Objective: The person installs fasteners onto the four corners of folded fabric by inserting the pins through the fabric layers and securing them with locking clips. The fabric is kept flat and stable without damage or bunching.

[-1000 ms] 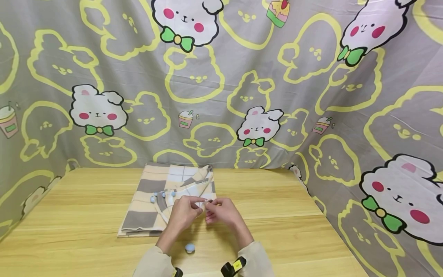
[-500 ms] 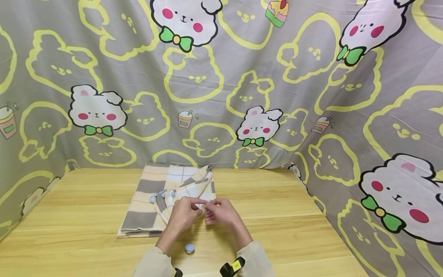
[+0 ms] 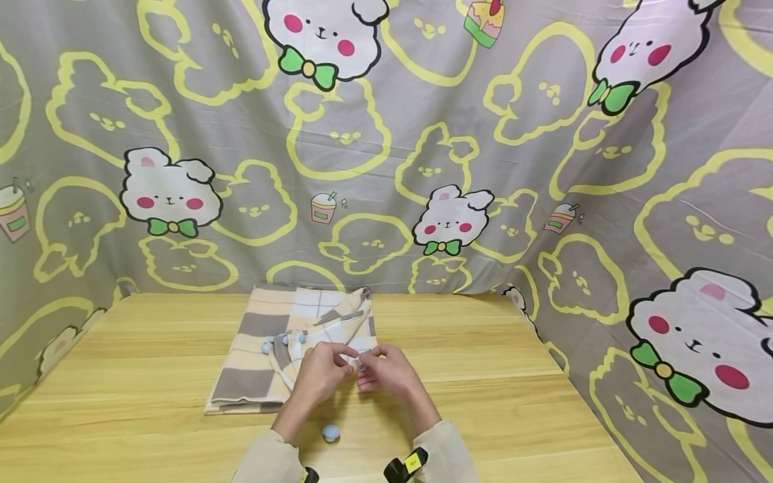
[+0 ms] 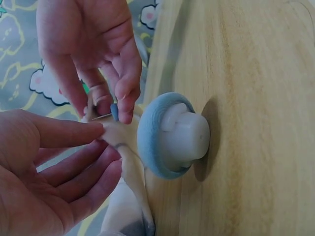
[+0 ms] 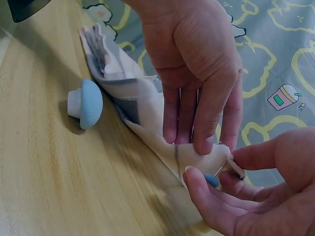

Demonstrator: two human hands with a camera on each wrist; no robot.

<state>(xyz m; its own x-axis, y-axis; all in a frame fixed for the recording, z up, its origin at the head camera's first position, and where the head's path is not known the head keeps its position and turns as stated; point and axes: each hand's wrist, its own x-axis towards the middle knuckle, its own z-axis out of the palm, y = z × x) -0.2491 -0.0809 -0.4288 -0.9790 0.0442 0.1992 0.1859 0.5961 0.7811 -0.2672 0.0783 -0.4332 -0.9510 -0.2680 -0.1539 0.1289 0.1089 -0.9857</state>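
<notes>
A folded plaid blanket in grey, cream and white lies on the table, one part drawn toward the hands. My left hand pinches the edge of its fabric between thumb and index finger. Facing it, my right hand holds a pin with a blue head at the same fabric edge; its thin metal shaft meets the cloth. In the left wrist view the pin's blue head shows beside the right fingers. A blue-capped, white-based mushroom-shaped clip rests on the table near the left forearm.
Several light blue mushroom-like pieces sit along a folded part of the blanket. Wooden tabletop extends on both sides. A grey curtain printed with cartoon rabbits hangs behind and around the table.
Both hands stay almost in place. The right fingers shift slightly around the pin, and its blue head shows a little more between them. The blanket and the loose clip have not moved.
</notes>
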